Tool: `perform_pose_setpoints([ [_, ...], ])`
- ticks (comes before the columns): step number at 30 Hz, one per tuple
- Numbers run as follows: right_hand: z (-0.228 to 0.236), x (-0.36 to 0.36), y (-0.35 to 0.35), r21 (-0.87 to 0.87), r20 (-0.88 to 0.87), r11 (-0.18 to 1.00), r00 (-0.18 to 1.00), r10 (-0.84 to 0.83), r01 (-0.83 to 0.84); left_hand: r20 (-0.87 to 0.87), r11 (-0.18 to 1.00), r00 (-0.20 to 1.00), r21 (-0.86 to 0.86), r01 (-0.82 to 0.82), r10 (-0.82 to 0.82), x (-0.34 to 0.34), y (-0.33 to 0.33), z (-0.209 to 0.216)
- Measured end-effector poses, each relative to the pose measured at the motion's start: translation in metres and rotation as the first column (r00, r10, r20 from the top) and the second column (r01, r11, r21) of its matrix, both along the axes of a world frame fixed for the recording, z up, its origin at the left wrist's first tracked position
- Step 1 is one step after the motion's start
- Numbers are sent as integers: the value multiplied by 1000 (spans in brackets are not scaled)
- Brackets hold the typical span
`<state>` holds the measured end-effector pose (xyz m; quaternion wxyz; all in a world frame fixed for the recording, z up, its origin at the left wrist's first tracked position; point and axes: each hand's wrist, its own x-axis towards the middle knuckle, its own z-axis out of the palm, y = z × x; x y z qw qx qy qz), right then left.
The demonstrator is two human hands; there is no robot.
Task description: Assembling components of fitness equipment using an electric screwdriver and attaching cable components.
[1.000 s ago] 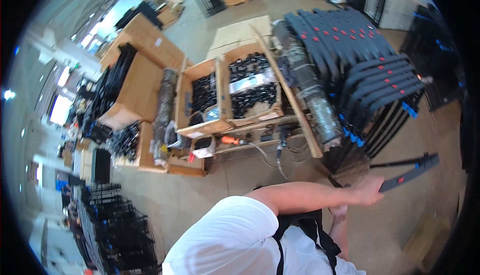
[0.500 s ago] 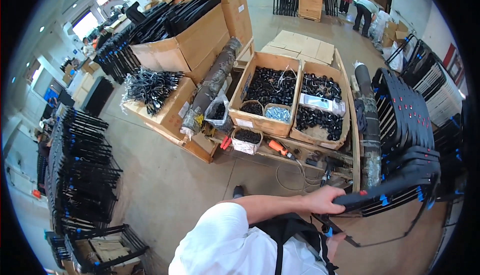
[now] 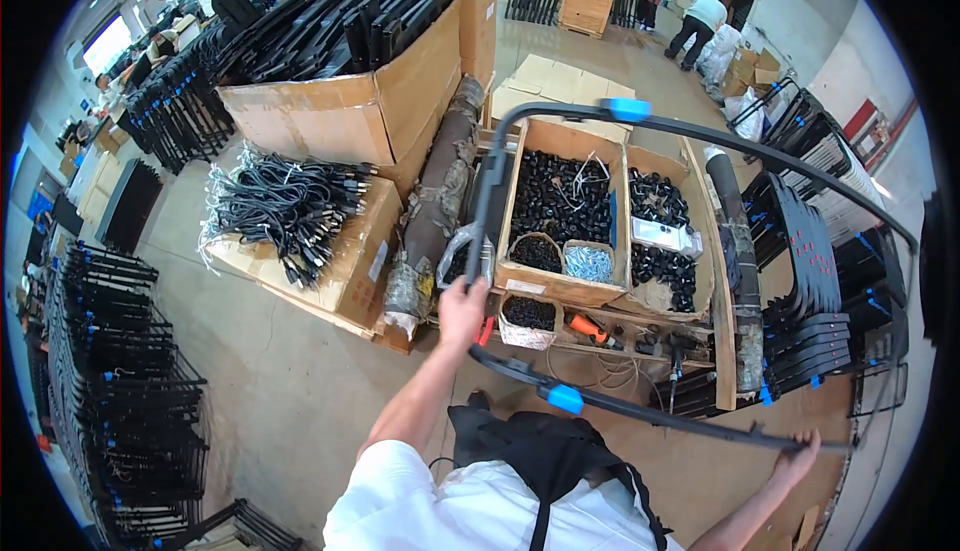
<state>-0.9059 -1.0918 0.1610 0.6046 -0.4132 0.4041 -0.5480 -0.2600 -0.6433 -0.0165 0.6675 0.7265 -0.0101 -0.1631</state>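
A large black tubular frame (image 3: pixel 740 129) with blue clips is held up in front of me, tilted above the boxes. My left hand (image 3: pixel 463 313) is closed around its left bar, near the lower corner. Low on the right, my right hand (image 3: pixel 797 459) grips the near bar. Through the frame I see a cardboard box of black plastic parts (image 3: pixel 560 186), with a small tub of silver screws (image 3: pixel 588 262) and a tub of small black pieces (image 3: pixel 536 251) in it. Alongside stands a second box (image 3: pixel 655 298) of black parts with a white packet (image 3: pixel 660 236).
Similar black frames (image 3: pixel 810 261) are stacked at right, beside a wrapped roller (image 3: pixel 742 281); another roller (image 3: pixel 435 201) lies left. Cables (image 3: pixel 290 201) top a carton. More frames (image 3: pixel 120 381) stand far left. An orange-handled tool (image 3: pixel 588 328) and a power driver (image 3: pixel 677 351) lie below the boxes.
The frame has come up and leftward from beside the right-hand stack and now spans the boxes. My left hand has moved left with it; my right hand has shifted right onto the near bar.
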Motion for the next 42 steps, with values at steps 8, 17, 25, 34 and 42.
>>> perform_pose_setpoints([
  [8, -47, 235, 19, 228, -56, 973, 997, 52, -38, 123, 898, 988, 419, -133, 89, 108, 106, -10],
  [17, -125, 265, -16, 431, -184, 902, 982, 47, 38, 139, 810, 986, 586, -9, -89, 129, 92, -11],
  [25, -194, 249, 2, 577, 26, 799, 981, 192, -172, 468, 569, 862, 770, -289, -195, 122, 94, -55],
  [34, -271, 221, -12, 460, -631, 880, 653, 419, -120, 457, 493, 833, 827, -270, -310, 121, 89, -32],
  [42, -312, 262, -75, 468, -872, 819, -22, 489, -330, 491, 863, 790, 497, 91, -367, -28, -126, 27],
])
